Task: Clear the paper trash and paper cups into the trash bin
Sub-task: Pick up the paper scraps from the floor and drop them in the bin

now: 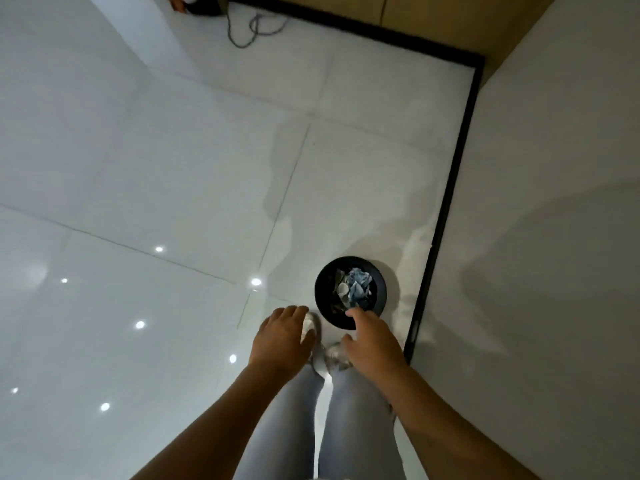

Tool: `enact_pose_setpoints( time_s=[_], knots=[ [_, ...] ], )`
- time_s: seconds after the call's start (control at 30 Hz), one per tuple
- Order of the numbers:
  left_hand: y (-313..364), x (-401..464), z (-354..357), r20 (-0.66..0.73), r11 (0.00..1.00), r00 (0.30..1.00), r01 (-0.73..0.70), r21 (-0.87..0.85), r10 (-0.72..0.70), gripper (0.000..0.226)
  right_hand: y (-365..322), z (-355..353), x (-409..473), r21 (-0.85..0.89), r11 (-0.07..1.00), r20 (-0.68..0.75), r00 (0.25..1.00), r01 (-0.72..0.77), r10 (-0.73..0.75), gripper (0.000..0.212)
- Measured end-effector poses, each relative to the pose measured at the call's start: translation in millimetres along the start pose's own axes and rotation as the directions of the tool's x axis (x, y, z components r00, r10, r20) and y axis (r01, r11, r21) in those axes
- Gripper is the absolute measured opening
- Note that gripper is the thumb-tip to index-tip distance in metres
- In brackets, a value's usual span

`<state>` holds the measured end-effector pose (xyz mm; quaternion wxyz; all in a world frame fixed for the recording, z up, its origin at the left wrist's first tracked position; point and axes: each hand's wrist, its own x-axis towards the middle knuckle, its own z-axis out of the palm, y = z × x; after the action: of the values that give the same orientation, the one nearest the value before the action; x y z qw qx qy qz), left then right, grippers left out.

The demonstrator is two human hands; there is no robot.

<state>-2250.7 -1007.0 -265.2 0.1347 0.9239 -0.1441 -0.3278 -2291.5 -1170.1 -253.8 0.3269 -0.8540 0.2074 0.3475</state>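
A round black trash bin point(322, 299) stands on the white tiled floor close to the wall, seen from straight above. Crumpled paper point(356, 287), white and bluish, lies inside it. My right hand point(372, 341) hovers over the bin's near rim with fingers relaxed and holds nothing. My left hand point(282, 337) hangs just left of the bin, palm down, fingers loose and empty. Below the hands I see my legs and white shoes point(311, 323).
A black skirting strip point(443, 220) runs along the wall right of the bin. A grey cable point(256, 29) lies coiled on the floor at the far end, beside a dark object. Glossy tiles stretch out to the left.
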Motion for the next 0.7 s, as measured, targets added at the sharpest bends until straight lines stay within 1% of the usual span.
enact_pose_setpoints(
  time_s=[0.1, 0.17, 0.23, 0.3, 0.37, 0.43, 0.53, 0.63, 0.7],
  knots=[
    [-6.0, -42.4, -39.9, -0.060, 0.997, 0.996, 0.056, -0.044, -0.059, 0.046, -45.1, -20.8, -31.2, -0.145, 0.981, 0.047, 0.991, 0.132, -0.126, 0.043],
    [-8.9, -73.7, -62.1, -0.114, 0.990, 0.985, 0.124, -0.067, -0.131, 0.047, -75.4, -30.1, -51.2, -0.255, 0.940, 0.083, 0.974, 0.227, -0.212, 0.041],
    [-11.7, -106.7, -76.9, -0.151, 0.974, 0.965, 0.198, -0.112, -0.214, 0.047, -103.7, -33.3, -71.1, -0.361, 0.877, 0.129, 0.948, 0.318, -0.290, 0.039],
    [-17.4, -140.0, -85.1, -0.176, 0.949, 0.937, 0.276, -0.154, -0.301, 0.047, -129.4, -29.2, -89.1, -0.428, 0.803, 0.189, 0.910, 0.414, -0.369, 0.041],
    [-27.7, -174.0, -88.0, -0.206, 0.914, 0.898, 0.351, -0.203, -0.390, 0.047, -154.6, -18.4, -106.1, -0.502, 0.701, 0.257, 0.862, 0.506, -0.438, 0.044],
    [-40.8, -212.2, -85.5, -0.229, 0.866, 0.844, 0.425, -0.265, -0.484, 0.046, -179.3, 0.4, -125.7, -0.569, 0.587, 0.339, 0.814, 0.576, -0.471, 0.048],
    [-66.4, -275.1, -70.9, -0.251, 0.766, 0.738, 0.523, -0.374, -0.626, 0.045, -212.6, 43.1, -158.9, -0.640, 0.387, 0.461, 0.734, 0.664, -0.498, 0.048],
    [-96.5, -343.3, -46.0, -0.248, 0.641, 0.608, 0.600, -0.479, -0.755, 0.044, -242.3, 103.1, -198.5, -0.638, 0.206, 0.581, 0.640, 0.742, -0.504, 0.046],
    [-115.8, -390.4, -25.9, -0.220, 0.549, 0.523, 0.635, -0.543, -0.823, 0.045, -258.9, 150.3, -229.1, -0.613, 0.083, 0.659, 0.567, 0.785, -0.495, 0.046]
  ],
)
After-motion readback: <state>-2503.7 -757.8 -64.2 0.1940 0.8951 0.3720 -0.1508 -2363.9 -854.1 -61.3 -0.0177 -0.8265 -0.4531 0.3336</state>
